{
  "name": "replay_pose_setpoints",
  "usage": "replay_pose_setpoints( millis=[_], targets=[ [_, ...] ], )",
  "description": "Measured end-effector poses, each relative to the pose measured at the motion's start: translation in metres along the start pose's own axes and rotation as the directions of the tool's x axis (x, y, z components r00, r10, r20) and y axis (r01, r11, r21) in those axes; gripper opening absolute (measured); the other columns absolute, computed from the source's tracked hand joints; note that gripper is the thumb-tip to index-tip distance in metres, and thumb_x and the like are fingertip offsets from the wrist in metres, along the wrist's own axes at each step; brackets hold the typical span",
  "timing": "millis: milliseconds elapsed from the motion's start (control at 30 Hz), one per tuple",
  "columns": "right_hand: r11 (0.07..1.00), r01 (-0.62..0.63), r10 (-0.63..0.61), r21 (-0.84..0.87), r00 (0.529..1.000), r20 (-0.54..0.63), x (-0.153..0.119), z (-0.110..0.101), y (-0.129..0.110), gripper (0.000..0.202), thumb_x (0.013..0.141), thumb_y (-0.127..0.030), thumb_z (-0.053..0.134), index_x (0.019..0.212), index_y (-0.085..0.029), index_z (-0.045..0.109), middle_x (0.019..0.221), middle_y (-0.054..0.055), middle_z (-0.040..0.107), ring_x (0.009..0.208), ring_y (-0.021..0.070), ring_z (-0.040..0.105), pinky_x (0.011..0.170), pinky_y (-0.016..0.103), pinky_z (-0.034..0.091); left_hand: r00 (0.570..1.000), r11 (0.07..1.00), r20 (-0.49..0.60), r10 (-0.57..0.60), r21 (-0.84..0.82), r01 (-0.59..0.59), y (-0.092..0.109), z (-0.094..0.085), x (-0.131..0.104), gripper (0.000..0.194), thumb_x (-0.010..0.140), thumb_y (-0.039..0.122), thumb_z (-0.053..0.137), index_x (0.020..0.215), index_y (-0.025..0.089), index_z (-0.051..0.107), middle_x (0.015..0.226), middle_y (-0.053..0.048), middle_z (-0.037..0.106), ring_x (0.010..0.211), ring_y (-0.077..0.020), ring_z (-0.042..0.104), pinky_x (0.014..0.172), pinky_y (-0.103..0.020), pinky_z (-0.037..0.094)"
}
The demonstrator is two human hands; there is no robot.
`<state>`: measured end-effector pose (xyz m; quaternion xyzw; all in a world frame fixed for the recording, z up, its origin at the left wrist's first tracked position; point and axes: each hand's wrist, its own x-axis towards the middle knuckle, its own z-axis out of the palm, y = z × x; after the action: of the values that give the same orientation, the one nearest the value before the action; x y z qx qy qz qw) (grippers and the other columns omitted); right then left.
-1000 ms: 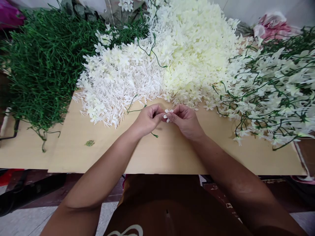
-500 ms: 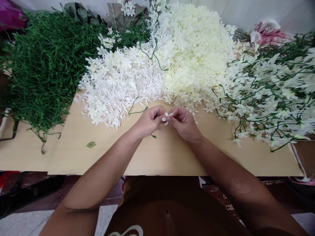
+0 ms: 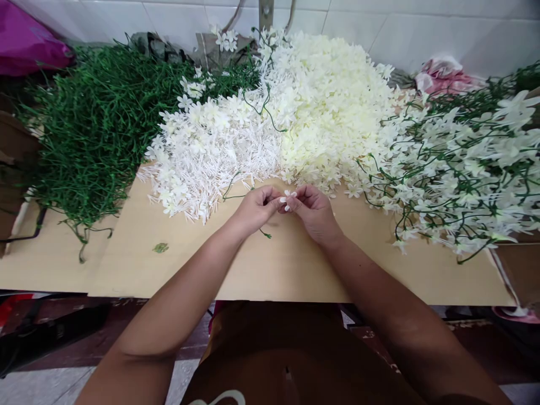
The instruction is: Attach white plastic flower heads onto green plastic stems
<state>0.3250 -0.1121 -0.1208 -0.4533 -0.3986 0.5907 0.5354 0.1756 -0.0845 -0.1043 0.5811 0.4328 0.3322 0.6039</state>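
Left hand (image 3: 255,208) and right hand (image 3: 314,211) meeting at frame centre above the tabletop (image 3: 261,270), fingers of both pinched on 1 small white flower (image 3: 288,198), green stem (image 3: 265,233) trailing below the left hand

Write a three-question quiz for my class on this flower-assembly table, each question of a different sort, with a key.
1. True or false: the left hand and the right hand meet at one small white flower.
2. Which pile lies at the table's far left? A. green stems B. cream petals C. finished sprays
3. Fill in: a loose green bit lies on the bare wooden ____.

Key: 1 true; 2 A; 3 table.
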Motion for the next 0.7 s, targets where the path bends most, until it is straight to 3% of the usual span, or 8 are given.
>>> replay_pose_setpoints(
  millis=[267,400,567,700],
  targets=[
    [0.989,-0.093,0.081,0.119,0.992,0.102,0.003,-0.01,-0.005,0.04,0.058,-0.043,0.09,0.073,-0.02,0.06,0.065,-0.007,0.065,0.064,0.0081,0.064,0.072,0.025,0.056,0.994,0.983,0.016,0.11,0.145,-0.111,-0.006,-0.002,0.002,0.036,0.087,0.05,0.056,0.074,0.017,0.053,0.068,0.0,0.058,0.065,-0.0121,0.052,0.065,-0.026,0.042],
    [0.973,-0.141,0.118,0.185,0.985,0.127,0.004,-0.011,-0.008,0.039,0.058,-0.04,0.091,0.072,-0.02,0.06,0.065,-0.006,0.065,0.065,0.0094,0.064,0.07,0.026,0.056,0.992,0.967,0.055,0.116,0.224,-0.126,-0.002,-0.007,-0.001,0.037,0.089,0.049,0.053,0.069,0.018,0.052,0.065,0.002,0.053,0.063,-0.0114,0.049,0.063,-0.025,0.041],
    [0.962,-0.189,0.155,0.196,0.972,0.175,0.004,-0.01,-0.013,0.037,0.056,-0.037,0.092,0.069,-0.02,0.062,0.063,-0.006,0.066,0.062,0.0085,0.064,0.066,0.024,0.055,0.983,0.984,0.171,0.072,0.15,-0.098,0.003,-0.009,-0.003,0.039,0.091,0.049,0.051,0.073,0.016,0.06,0.078,-0.004,0.066,0.077,-0.0142,0.06,0.075,-0.027,0.048],
    [0.964,-0.203,0.165,0.174,0.964,0.21,0.003,-0.009,-0.018,0.036,0.056,-0.037,0.092,0.068,-0.019,0.063,0.065,-0.004,0.067,0.065,0.0095,0.065,0.063,0.023,0.054,0.979,0.993,0.187,0.084,0.063,-0.097,0.003,-0.009,-0.003,0.042,0.089,0.054,0.054,0.072,0.016,0.061,0.076,-0.004,0.066,0.076,-0.0139,0.062,0.078,-0.028,0.05]
  ],
)
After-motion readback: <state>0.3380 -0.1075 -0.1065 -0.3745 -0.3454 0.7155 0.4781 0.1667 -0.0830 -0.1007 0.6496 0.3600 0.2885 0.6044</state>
